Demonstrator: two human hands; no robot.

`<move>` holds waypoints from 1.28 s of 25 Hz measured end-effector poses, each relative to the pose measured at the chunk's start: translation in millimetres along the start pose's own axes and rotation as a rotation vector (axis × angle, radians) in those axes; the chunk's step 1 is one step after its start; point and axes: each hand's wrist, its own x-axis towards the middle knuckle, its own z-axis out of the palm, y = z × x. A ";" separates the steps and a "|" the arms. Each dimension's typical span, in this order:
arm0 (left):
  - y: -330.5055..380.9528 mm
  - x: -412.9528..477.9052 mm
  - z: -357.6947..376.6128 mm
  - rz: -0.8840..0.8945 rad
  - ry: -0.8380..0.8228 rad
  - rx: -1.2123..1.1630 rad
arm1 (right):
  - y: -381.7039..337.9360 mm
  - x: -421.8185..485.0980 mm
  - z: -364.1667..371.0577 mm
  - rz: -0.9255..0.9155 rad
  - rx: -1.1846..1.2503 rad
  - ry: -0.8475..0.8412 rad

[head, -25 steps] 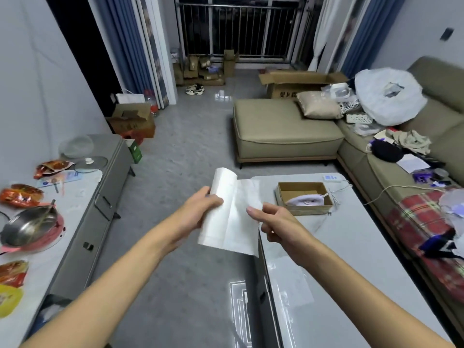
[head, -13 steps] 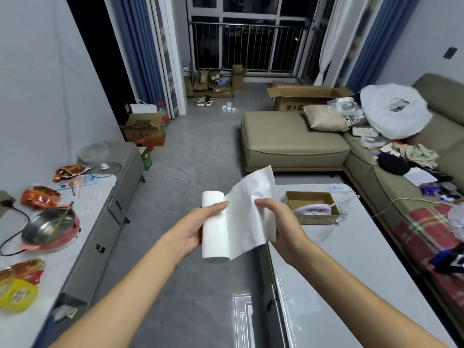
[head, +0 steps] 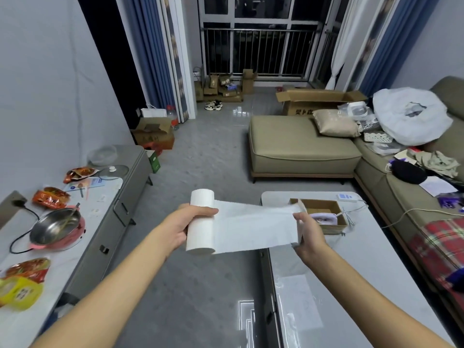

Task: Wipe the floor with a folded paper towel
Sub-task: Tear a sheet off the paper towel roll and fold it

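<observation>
Far out at nine o'clock, a pan (head: 56, 229) on the side table (head: 100, 204), untouched. Nearer centre, left hand (head: 187, 226) clenched round the roll (head: 200, 222), thumb across the front. Held upright in the air above the floor (head: 206, 159), probably as an anchor, to let paper pay off sideways. From the roll towards three o'clock, sheet (head: 253, 227) stretched flat and nearly level, joined to the roll. At its three o'clock end, right hand (head: 307, 234) grasping the free edge between thumb and fingers, over the left edge of the low table (head: 364, 259), a box (head: 319, 209) just beyond at twelve o'clock. Likely drawing out a length to tear off and fold; nothing folded, no wiping yet.

Against half a second ago: hands then close together, sheet bunched and rising beside the roll. Now spread well apart, right hand gone off towards three o'clock, sheet pulled long and taut. Roll in much the same grip.
</observation>
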 end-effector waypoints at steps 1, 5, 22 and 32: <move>3.6 -0.1 2.0 0.044 0.011 0.029 | 2.5 4.4 -2.9 -0.101 -0.130 0.112; 33.2 -11.8 16.2 0.141 -0.178 0.085 | -14.9 1.7 25.9 -0.677 -0.564 -0.194; 40.5 -20.1 -3.2 0.029 -0.244 0.037 | -57.4 -45.1 96.9 -0.458 -0.473 -0.800; 32.9 -12.1 -14.2 0.107 -0.066 0.196 | -51.9 -10.8 40.8 -0.391 -0.179 -0.267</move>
